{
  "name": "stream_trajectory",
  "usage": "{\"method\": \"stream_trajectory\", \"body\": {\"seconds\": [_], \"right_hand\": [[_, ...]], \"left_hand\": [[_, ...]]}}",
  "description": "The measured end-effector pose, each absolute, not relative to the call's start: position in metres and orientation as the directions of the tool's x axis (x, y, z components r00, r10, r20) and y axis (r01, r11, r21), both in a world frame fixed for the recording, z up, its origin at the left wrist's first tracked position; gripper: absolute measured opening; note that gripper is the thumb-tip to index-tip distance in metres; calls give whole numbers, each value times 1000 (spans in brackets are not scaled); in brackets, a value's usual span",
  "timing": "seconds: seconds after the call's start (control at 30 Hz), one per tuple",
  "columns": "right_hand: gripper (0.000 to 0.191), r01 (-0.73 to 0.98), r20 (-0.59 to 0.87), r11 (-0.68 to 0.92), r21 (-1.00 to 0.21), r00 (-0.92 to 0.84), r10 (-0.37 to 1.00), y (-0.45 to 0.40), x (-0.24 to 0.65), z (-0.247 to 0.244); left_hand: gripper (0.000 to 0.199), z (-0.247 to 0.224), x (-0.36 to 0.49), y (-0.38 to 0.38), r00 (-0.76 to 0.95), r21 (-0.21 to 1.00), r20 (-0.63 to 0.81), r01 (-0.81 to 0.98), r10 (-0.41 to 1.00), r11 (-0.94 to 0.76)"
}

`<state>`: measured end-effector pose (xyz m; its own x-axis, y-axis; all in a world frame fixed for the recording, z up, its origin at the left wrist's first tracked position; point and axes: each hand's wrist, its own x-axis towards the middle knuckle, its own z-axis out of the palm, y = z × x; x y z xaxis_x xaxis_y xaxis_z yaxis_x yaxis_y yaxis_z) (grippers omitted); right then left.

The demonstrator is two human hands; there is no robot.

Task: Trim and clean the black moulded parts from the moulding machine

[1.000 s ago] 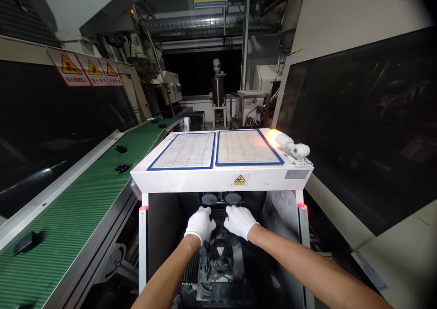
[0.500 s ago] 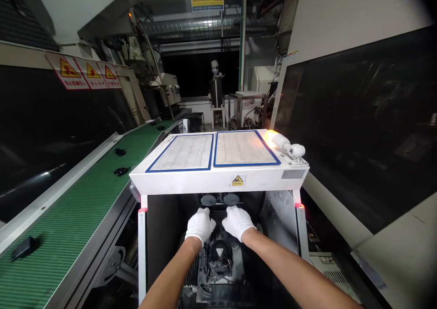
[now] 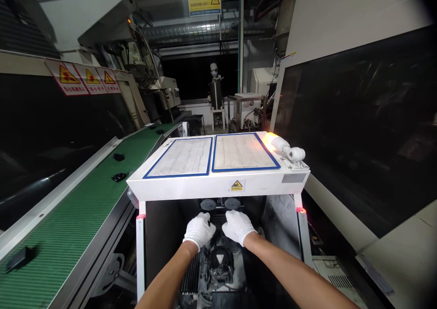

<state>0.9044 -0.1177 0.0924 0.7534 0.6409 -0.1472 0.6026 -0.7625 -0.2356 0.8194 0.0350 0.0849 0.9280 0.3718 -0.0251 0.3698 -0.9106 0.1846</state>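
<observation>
The person's white-gloved left hand (image 3: 199, 230) and white-gloved right hand (image 3: 238, 227) hover side by side inside the opening of a white-hooded machine (image 3: 184, 189), a narrow gap between them. Both sets of fingers are curled inward, but the pictures do not reveal whether either hand grips anything. From the hands, two round grey discs (image 3: 232, 203) sit just beyond at 12 o'clock, under the hood's edge; contact with them is unclear. A dark mechanism (image 3: 220, 260) bearing a pale triangle lies at 6 o'clock. Two blue-framed sheets (image 3: 246, 151) rest on the hood at 12 o'clock, and an orange lamp (image 3: 272, 141) glows at 1 o'clock. Toward 9 o'clock runs a green conveyor belt (image 3: 78, 218), with black parts (image 3: 119, 177) scattered along it.
</observation>
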Motion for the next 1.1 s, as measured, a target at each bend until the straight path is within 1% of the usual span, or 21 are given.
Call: {"method": "stream_trajectory", "body": {"seconds": [0.23,0.37,0.6,0.83,0.97,1.1], "right_hand": [[31,661,-185,-729,-178,705,684,-111,909,91],[31,671,-196,-725,-155,698,689,-111,913,91],[28,702,-154,-695,-153,678,719,-120,916,89],[34,686,-191,-708,-170,682,706,-101,915,105],[30,667,-105,-721,-187,716,690,-108,907,114],[30,623,-19,-752,-215,767,641,-150,890,106]], "left_hand": [[29,88,824,35,937,159,-82,349,340,-923],[28,89,825,37,943,149,-86,333,323,-931],[25,86,823,42,950,136,-72,311,304,-941],[28,88,830,38,955,114,-129,283,269,-952],[31,101,831,39,955,127,-148,276,257,-953],[34,133,840,57,959,188,-108,280,263,-942]]}}
